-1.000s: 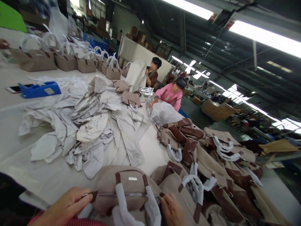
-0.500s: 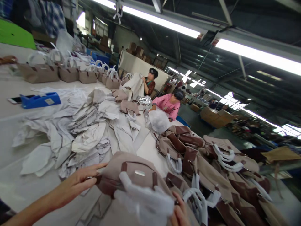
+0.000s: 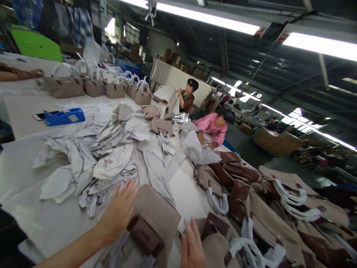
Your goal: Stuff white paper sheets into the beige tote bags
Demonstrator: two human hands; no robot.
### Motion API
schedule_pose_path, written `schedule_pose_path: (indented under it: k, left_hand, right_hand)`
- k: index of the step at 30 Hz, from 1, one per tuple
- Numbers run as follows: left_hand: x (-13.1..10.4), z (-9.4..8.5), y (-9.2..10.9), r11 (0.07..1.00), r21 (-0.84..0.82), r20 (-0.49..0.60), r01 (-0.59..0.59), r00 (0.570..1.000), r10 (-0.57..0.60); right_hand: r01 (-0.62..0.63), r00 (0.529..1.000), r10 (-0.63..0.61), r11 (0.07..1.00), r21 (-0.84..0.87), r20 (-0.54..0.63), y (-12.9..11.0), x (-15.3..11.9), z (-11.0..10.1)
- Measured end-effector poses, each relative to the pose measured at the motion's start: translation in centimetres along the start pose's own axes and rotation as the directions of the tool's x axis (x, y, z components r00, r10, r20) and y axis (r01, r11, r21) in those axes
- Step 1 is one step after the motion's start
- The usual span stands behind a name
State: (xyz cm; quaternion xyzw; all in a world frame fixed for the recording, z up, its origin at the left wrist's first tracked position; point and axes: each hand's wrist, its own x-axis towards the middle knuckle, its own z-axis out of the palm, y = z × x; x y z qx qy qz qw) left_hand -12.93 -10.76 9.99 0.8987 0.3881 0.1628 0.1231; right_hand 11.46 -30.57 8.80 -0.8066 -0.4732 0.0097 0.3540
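Fingers [image 3: 128,190] of the left hand [image 3: 118,212] are spread flat and straight, released, with nothing grasped, and are laid against the left edge of a taupe handbag [image 3: 152,221] on a white worktable [image 3: 25,111]. The handbag is seen lying on its side just right of those fingers, its cloth body trimmed with darker brown straps and a front flap, its far end tipped up toward the paper pile. The left forearm is stretched in from the lower left corner, bare, wrist straight, palm turned down and inward.

Only the upper part of the right hand [image 3: 192,245] is shown at the bottom edge: fingers are held together, pointed upward and open, clasped on nothing, just beside the handbag's right edge; whether it is touched cannot be told.

Beyond the left fingertips, a heap of crumpled white packing paper [image 3: 111,156] is spread across the table. To the right of the right hand, a mound of similar bags [image 3: 264,208] with white-wrapped handles is piled. Farther off past the fingers, a blue tape dispenser [image 3: 64,116] and a row of upright bags [image 3: 95,87] are set out, and two co-workers, one in a pink top [image 3: 210,126], are occupied at the table's far side.
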Motion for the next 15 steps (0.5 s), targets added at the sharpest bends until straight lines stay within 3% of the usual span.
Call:
schedule_pose_path:
  k: [1, 2, 3, 4, 5, 7, 9, 10, 12, 15]
  left_hand:
    - [0.6, 0.2, 1.4, 0.995, -0.016, -0.111, -0.098, 0.989, 0.095]
    - [1.1, 0.9, 2.5, 0.974, -0.035, -0.151, -0.223, 0.965, 0.215]
    - [1.5, 2.0, 3.1, 0.936, -0.063, -0.121, -0.345, 0.934, 0.336]
    - [1.7, 3.4, 3.3, 0.901, -0.098, -0.024, -0.423, 0.906, 0.423]
    - [1.8, 5.0, 3.2, 0.885, -0.134, 0.11, -0.445, 0.881, 0.46]
    - [2.0, 8.0, 2.3, 0.912, -0.152, 0.332, -0.381, 0.849, 0.41]
    - [2.1, 10.0, 1.6, 0.944, -0.108, 0.404, -0.311, 0.854, 0.327]
    - [2.4, 10.6, 1.6, 0.953, -0.077, 0.402, -0.294, 0.865, 0.299]
    - [3.4, 10.9, 2.4, 0.955, -0.024, 0.366, -0.296, 0.886, 0.284]
    - [5.8, 10.4, 4.0, 0.931, 0.051, 0.12, -0.362, 0.927, 0.354]
  right_hand:
    - [0.062, 0.994, -0.064, 0.998, -0.019, -0.09, 0.2, 0.9, 0.5]
    - [0.129, 0.976, -0.135, 0.991, -0.044, -0.172, 0.4, 1.6, 1.7]
    - [0.186, 0.956, -0.198, 0.98, -0.073, -0.217, 0.7, 1.8, 3.5]
    - [0.221, 0.944, -0.239, 0.97, -0.102, -0.229, 0.9, 1.7, 5.8]
    - [0.221, 0.955, -0.244, 0.965, -0.143, -0.166, 1.2, 1.3, 8.3]
    - [0.211, 0.976, -0.196, 0.958, -0.193, 0.095, 1.6, 0.1, 13.1]
    - [0.201, 0.963, -0.153, 0.957, -0.211, 0.221, 1.6, -0.6, 16.0]
    - [0.175, 0.965, -0.127, 0.963, -0.203, 0.229, 1.6, -0.4, 16.5]
    - [0.095, 0.978, -0.062, 0.982, -0.161, 0.199, 1.5, 1.1, 15.4]
    - [0.058, 0.985, -0.042, 0.994, -0.092, 0.17, 1.5, 6.0, 11.4]
